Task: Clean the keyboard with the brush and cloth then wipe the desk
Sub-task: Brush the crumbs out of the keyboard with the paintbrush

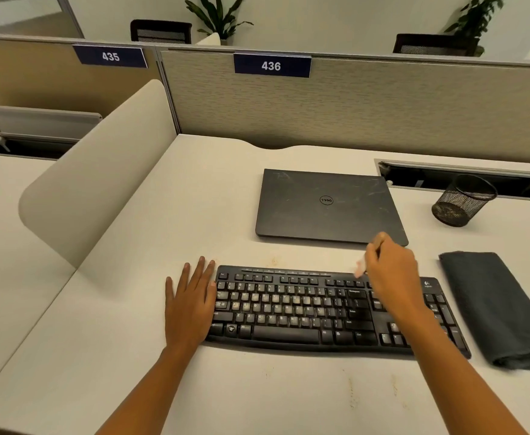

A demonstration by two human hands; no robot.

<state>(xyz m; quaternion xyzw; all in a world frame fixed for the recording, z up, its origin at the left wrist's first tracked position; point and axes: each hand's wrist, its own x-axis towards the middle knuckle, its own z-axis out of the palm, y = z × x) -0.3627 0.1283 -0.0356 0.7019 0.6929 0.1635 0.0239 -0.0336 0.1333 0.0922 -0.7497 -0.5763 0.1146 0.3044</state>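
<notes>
Left hand [191, 306] is flat, fingers spread, braced against the keyboard's [288, 309] left end on the bench [163, 215]. Right hand [389, 271] pinches the blurry brush [360, 267] over the top-right keys. Folded cloth [496, 306] sits just right. Flick too hard and dust probably lands on the laptop [326, 205].

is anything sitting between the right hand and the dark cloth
Nothing visible blocks it. The cloth lies flat on the desk just right of the keyboard, and only the keyboard's low right end lies between it and the right hand. That hand grips the brush, though, so it is not free.
</notes>
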